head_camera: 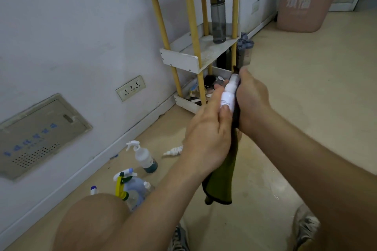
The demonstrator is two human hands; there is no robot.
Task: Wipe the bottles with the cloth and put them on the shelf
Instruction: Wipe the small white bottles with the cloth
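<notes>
White bottle (228,98) (olive cloth (222,181))

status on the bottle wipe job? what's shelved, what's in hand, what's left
Done: one grey water bottle stands on the shelf; a couple more dark bottles show on the tier below. In hand: left hand holds a small white bottle, right hand wraps the green cloth around it. Left: on the floor, a white-trigger spray bottle, a small bottle lying down, and a spray-bottle cluster by the knee.
</notes>
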